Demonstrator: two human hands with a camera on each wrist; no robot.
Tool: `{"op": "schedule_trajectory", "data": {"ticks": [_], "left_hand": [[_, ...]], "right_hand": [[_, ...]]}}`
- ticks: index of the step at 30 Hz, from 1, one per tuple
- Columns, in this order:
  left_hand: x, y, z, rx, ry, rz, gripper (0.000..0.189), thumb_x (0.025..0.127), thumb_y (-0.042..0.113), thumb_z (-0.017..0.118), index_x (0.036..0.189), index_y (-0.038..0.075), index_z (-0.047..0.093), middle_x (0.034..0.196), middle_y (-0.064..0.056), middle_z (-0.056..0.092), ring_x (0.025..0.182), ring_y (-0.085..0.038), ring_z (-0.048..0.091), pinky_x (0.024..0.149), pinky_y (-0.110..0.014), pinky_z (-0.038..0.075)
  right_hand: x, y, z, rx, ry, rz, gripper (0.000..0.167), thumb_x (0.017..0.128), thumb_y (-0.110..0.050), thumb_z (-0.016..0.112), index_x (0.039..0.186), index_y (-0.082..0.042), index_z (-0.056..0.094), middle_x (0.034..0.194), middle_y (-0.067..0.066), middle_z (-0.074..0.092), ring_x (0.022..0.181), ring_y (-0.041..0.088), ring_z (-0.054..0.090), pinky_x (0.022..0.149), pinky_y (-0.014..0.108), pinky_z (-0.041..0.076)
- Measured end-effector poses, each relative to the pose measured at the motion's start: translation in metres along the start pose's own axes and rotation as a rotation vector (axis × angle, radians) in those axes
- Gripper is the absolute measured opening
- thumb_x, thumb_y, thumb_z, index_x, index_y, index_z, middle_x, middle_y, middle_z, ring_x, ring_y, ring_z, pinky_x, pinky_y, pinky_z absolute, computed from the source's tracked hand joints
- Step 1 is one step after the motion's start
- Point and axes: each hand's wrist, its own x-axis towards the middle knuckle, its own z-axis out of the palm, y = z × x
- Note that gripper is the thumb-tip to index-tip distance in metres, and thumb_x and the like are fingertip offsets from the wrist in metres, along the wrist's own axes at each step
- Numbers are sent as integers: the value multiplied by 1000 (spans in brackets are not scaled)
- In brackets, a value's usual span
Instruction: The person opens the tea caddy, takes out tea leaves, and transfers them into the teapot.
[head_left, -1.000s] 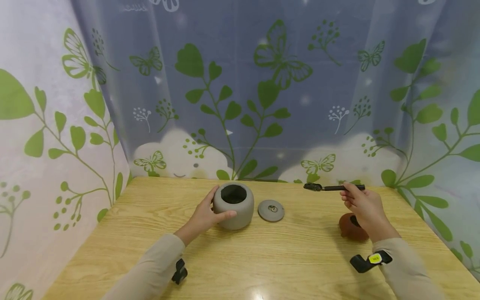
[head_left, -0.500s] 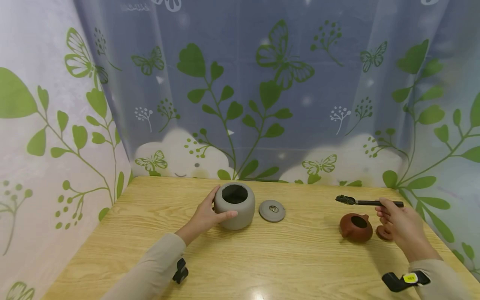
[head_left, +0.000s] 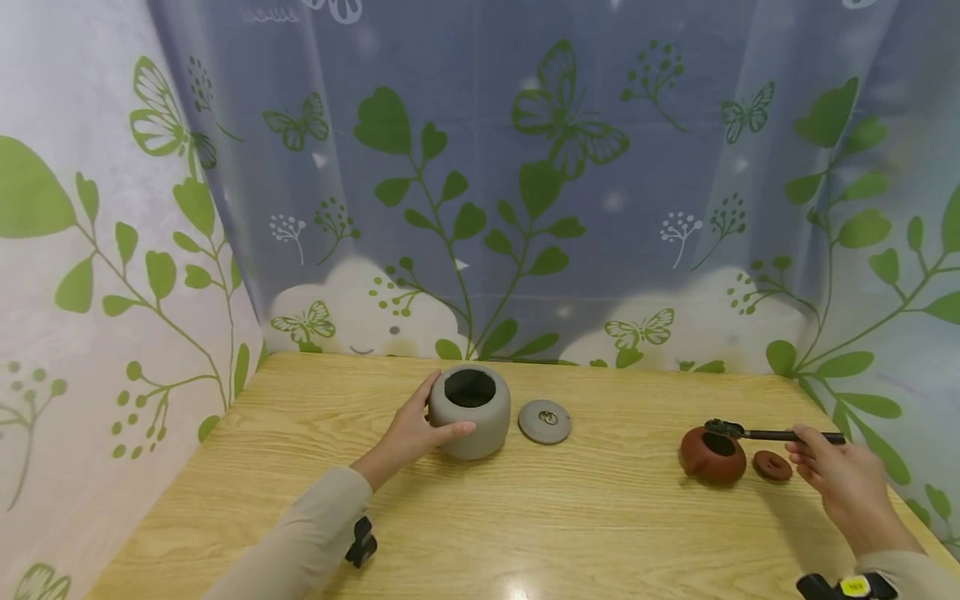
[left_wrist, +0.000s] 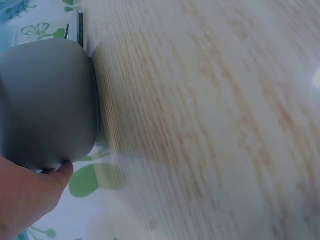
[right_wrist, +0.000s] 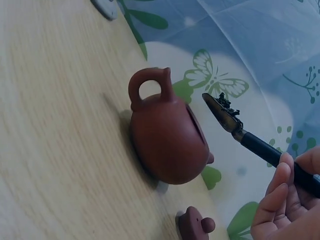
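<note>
My left hand grips the side of a grey, wide-mouthed tea canister, thumb across its front and fingers behind. The canister stands upright with its dark opening uncovered. In my right hand is a tea scoop, pinched by its black handle and held nearly level. Dark, curled tea leaves lie in the scoop's bowl. That bowl is over the open mouth of a reddish-brown clay teapot, and the right wrist view shows it just above the rim. The teapot stands on the table with its lid off.
The teapot's small round lid lies right of the teapot. A grey canister lid lies flat beside the canister. The wooden table ends at a printed curtain behind.
My right hand has moved right and lower, bringing the loaded scoop over the teapot and uncovering the teapot and its lid to view. My left hand stays on the canister.
</note>
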Motion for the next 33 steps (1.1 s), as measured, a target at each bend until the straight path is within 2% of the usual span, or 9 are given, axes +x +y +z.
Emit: {"op": "schedule_trajectory", "data": {"ticks": [10, 15, 20, 25, 28, 33], "left_hand": [[0, -1, 0, 8, 4, 17, 109, 75, 41, 82, 155, 16, 13, 157, -10, 22, 143, -31, 24, 108, -52, 34], [0, -1, 0, 2, 4, 21, 109, 75, 41, 82, 155, 16, 13, 157, -11, 22, 143, -31, 24, 108, -52, 34], [0, -1, 0, 7, 3, 19, 109, 75, 41, 82, 155, 16, 13, 157, -10, 22, 143, -31, 23, 108, -52, 34], [-1, 0, 0, 7, 6, 15, 109, 75, 41, 82, 155, 16, 14, 157, -10, 22, 143, -31, 23, 108, -52, 34], [-1, 1, -1, 4, 6, 15, 109, 75, 41, 82, 155, 15, 14, 158, -10, 21, 144, -31, 22, 109, -52, 33], [-1, 2, -1, -3, 4, 20, 109, 75, 40, 82, 155, 14, 14, 158, -10, 21, 144, -31, 22, 109, -53, 32]], "right_hand": [[-2, 7, -7, -45, 20, -6, 27, 92, -29, 65, 68, -17, 69, 66, -7, 68, 60, 5, 62, 56, 19, 52], [-1, 8, -8, -131, 27, -31, 30, 92, -32, 64, 66, -19, 70, 64, -9, 67, 58, 4, 62, 56, 19, 52], [1, 5, -7, -330, 58, -68, 35, 95, -36, 58, 67, -19, 70, 63, -13, 66, 60, 4, 61, 57, 20, 53], [1, 0, -4, -567, 83, -125, 49, 97, -40, 50, 85, 2, 72, 63, -14, 64, 61, 2, 60, 60, 20, 54], [1, -7, -1, -713, 90, -154, 57, 98, -44, 47, 89, 7, 71, 67, -7, 67, 61, 2, 58, 62, 25, 54], [0, -19, 5, -941, 88, -237, 59, 98, -46, 45, 85, 4, 74, 74, 6, 71, 67, 12, 59, 65, 38, 50]]}}
